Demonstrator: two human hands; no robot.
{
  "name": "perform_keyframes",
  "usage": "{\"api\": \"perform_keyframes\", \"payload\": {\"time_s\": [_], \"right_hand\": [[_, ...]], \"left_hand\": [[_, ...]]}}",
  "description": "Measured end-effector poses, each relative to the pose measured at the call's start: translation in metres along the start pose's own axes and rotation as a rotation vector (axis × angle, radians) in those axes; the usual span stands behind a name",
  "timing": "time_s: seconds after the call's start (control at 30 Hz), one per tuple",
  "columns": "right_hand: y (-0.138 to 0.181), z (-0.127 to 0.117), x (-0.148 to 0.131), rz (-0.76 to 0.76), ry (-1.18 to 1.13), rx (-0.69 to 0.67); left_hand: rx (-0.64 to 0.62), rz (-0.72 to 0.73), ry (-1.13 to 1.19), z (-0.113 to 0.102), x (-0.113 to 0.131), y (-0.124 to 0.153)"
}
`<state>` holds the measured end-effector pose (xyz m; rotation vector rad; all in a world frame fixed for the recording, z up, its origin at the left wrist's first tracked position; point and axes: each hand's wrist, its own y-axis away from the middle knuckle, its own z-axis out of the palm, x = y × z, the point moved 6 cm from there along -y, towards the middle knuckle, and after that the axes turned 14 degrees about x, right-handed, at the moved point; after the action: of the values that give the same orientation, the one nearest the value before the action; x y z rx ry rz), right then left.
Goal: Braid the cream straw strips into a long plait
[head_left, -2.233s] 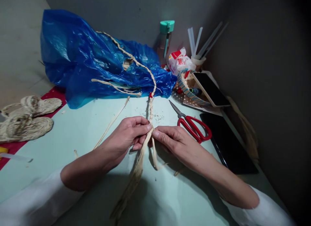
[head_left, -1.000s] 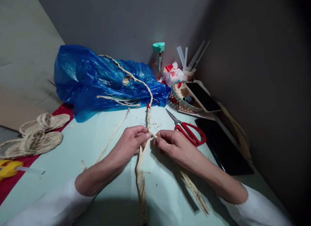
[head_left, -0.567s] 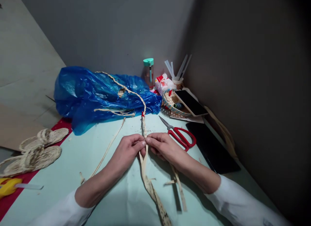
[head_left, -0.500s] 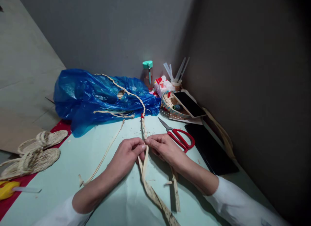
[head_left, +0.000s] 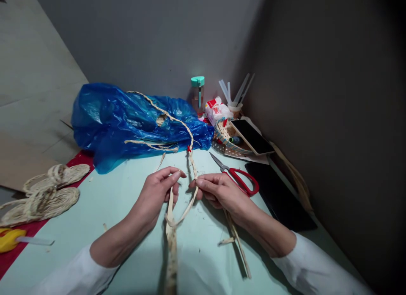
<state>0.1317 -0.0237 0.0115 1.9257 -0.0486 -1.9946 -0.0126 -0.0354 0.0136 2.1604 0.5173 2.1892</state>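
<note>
A thin pale braid of dried plant fibre runs over the blue bag down to my right hand, closed in a pinch on its near end. A small red piece sits around the braid farther up. My left hand, to the left of it, pinches a loose fibre strip that widens as it hangs toward me. Between the hands another narrow strand loops down from the braid's end and crosses that strip. More strands trail below my right hand.
Red-handled scissors and a black tablet-like slab lie to the right. Behind are a blue plastic bag, a bottle and a basket with a phone. Woven sandals and a yellow glue gun lie left.
My left hand has moved left, away from the braid, drawing a strip with it. The strands below have spread apart into a loop. My right hand stays at the braid's end.
</note>
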Motion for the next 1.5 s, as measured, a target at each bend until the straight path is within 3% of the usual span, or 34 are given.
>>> {"api": "perform_keyframes", "payload": {"time_s": [0.17, 0.33, 0.5, 0.67, 0.77, 1.1, 1.5], "right_hand": [[0.000, 0.002, 0.001, 0.018, -0.044, -0.051], [0.001, 0.005, 0.001, 0.041, -0.059, -0.099], [0.004, 0.008, 0.001, 0.000, 0.062, -0.149], [0.007, 0.004, 0.004, -0.180, 0.268, -0.094], [0.009, 0.001, 0.003, -0.204, 0.339, -0.026], [0.006, -0.006, -0.018, -0.283, 0.536, 0.076], [-0.007, 0.000, -0.007, -0.223, 0.189, 0.075]], "left_hand": [[-0.038, -0.071, 0.222, -0.001, 0.004, -0.005], [0.090, 0.034, 0.247, -0.012, 0.016, -0.010], [-0.119, -0.013, -0.052, 0.015, 0.002, 0.001], [-0.055, 0.130, -0.278, 0.018, 0.008, 0.001], [-0.039, 0.145, -0.353, 0.015, 0.008, -0.001], [-0.101, -0.136, -0.118, 0.013, 0.002, 0.001], [-0.093, -0.003, -0.036, 0.015, 0.002, 0.002]]}}
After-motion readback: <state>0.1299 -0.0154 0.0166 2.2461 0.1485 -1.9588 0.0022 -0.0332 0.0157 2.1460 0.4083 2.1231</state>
